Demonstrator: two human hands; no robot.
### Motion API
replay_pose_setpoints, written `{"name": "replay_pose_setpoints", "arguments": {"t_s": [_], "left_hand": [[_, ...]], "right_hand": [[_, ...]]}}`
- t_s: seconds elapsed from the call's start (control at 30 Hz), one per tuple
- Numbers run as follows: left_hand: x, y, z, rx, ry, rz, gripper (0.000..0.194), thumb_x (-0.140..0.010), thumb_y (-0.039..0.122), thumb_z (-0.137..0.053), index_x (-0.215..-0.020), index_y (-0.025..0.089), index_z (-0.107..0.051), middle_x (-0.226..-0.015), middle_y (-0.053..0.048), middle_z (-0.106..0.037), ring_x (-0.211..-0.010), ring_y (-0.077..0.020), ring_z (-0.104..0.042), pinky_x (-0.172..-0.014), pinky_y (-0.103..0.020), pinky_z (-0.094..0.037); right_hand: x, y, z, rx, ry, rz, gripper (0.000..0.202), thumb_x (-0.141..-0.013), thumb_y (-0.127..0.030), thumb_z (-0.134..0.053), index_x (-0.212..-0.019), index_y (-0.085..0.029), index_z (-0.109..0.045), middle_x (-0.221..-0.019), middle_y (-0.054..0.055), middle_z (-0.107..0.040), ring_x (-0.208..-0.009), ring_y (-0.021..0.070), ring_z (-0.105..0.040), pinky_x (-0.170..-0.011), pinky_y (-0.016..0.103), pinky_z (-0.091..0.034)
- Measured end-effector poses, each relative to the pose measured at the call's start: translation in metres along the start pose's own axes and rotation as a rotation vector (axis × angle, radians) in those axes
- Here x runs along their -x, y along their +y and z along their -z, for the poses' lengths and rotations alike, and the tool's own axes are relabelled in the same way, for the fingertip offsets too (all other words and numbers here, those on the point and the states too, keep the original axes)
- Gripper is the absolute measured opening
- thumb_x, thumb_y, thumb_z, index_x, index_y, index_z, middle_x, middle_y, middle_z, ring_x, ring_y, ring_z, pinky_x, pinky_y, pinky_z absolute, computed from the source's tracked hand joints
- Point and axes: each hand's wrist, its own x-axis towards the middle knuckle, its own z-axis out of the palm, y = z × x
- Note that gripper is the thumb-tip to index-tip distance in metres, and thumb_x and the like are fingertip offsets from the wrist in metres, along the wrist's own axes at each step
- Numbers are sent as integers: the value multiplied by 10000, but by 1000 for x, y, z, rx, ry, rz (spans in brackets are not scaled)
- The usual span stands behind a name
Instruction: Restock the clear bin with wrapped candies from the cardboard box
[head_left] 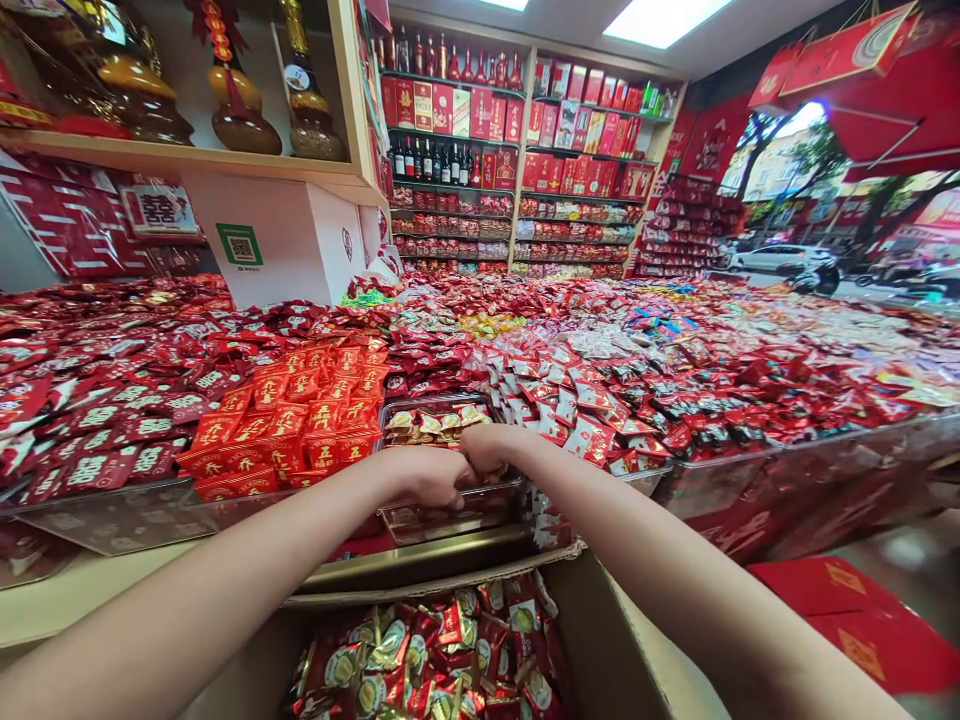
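Clear plastic tray point(450, 505) runs lengthwise away — left hand point(435, 478), right hand point(487, 450) grip its near rim.

Orange-red candy packets point(300, 420) lie heaped beside dark red ones point(112, 440) on the long table point(90, 590), with red-and-white packets point(577, 400) farther right. A white box with a green QR label point(240, 245) stands behind the heaps. Gourd-shaped bottles point(236, 110) sit on a wooden shelf point(187, 160). Back shelves carry red gift boxes point(577, 120) and wine bottles point(427, 160). A white car point(780, 258) is parked outside
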Motion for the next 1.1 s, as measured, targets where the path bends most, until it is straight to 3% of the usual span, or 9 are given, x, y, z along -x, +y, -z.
{"name": "replay_pose_setpoints", "arguments": {"t_s": [0.13,0.43,0.67,0.8,0.87,0.97,1.03,1.1], "left_hand": [[3,-5,0,23,-10,-33,288,-681,202,-543,-955,230,-628,-902,2,-685,-733,-157,-590,-605,-206,-414],[6,-14,-1,62,27,-61,237,-708,250,-538,-924,197,-621,-875,-5,-683,-718,-141,-591,-600,-189,-413],[6,-15,-2,60,127,-54,195,-707,220,-514,-866,182,-621,-808,-12,-671,-681,-151,-578,-564,-201,-398],[17,-9,-2,76,288,-42,193,-753,194,-455,-874,184,-605,-827,-14,-650,-713,-149,-565,-611,-213,-392],[32,2,-5,84,378,-35,209,-795,189,-397,-870,177,-592,-820,-21,-635,-727,-152,-554,-638,-226,-389],[58,27,-24,202,491,-119,207,-835,221,-383,-888,195,-582,-830,-6,-629,-749,-132,-555,-660,-202,-398],[68,41,-52,335,445,-255,187,-829,207,-417,-894,217,-592,-820,13,-642,-728,-107,-567,-648,-167,-405],[66,48,-89,363,347,-356,180,-820,215,-453,-914,228,-606,-841,8,-659,-763,-112,-583,-678,-159,-409]], "right_hand": [[-4,1,-4,-19,-103,30,292,-646,-44,-494,-893,-81,-645,-742,105,-690,-555,172,-630,-483,250,-499],[14,-7,-1,86,-52,37,315,-645,-39,-476,-915,-58,-637,-820,142,-687,-610,193,-636,-503,252,-486],[44,-8,2,160,214,42,310,-688,-92,-474,-945,-124,-644,-898,136,-673,-801,228,-615,-625,264,-438],[82,-2,-9,111,444,53,292,-779,-180,-385,-944,-151,-624,-890,121,-664,-808,210,-598,-639,267,-411],[103,0,-30,-37,435,173,257,-767,-205,-403,-857,-182,-643,-788,58,-677,-703,157,-597,-597,227,-402],[112,-1,-90,-279,151,284,231,-705,-188,-467,-825,-217,-662,-737,1,-686,-618,114,-592,-502,173,-382],[99,-2,-144,-273,-30,220,237,-647,-252,-560,-854,-230,-672,-720,14,-690,-629,164,-608,-482,201,-399],[74,-3,-196,-191,-66,0,281,-607,-218,-588,-875,-231,-674,-798,53,-694,-692,231,-630,-533,255,-452]]}}
